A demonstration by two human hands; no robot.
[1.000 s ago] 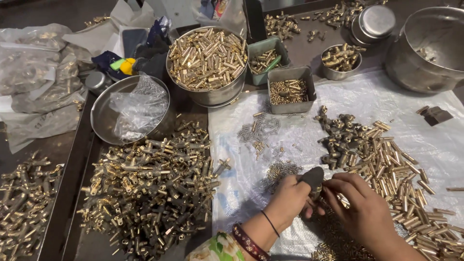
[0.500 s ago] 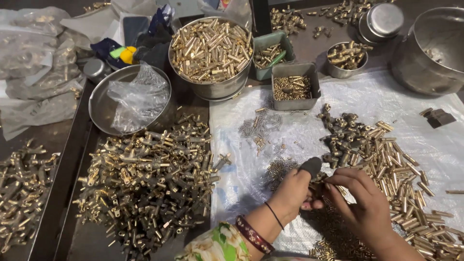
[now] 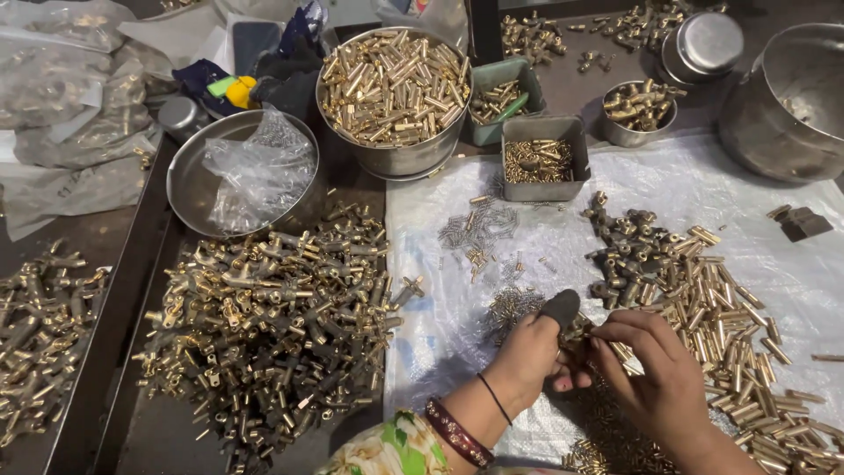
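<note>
— Head view, the only one: what could slip here?

— The small brass part [image 3: 587,332] pinched between both hands could drop into the loose brass tubes [image 3: 730,325] at three o'clock and be lost among look-alikes (my guess, since everything is the same colour). A sleeve or wrist could also sweep the little pins [image 3: 514,306] just at twelve o'clock of the hands off the white plastic sheet [image 3: 686,189].

— And the hands themselves?

— The left hand [image 3: 532,352] is curled nearly closed, its thumb in a dark fingertip cover [image 3: 561,308], gripping the part from the nine o'clock side. The right hand [image 3: 655,369] is half closed, fingertips meeting on the same part from three o'clock. Whether it is one piece or two being joined, I cannot tell.

— Around them?

— A heap of brass fittings [image 3: 272,325] lies at nine o'clock on the tabletop [image 3: 167,435], a steel bowl of tubes [image 3: 393,84] at eleven, a grey tray of pins [image 3: 536,158] at twelve.
</note>
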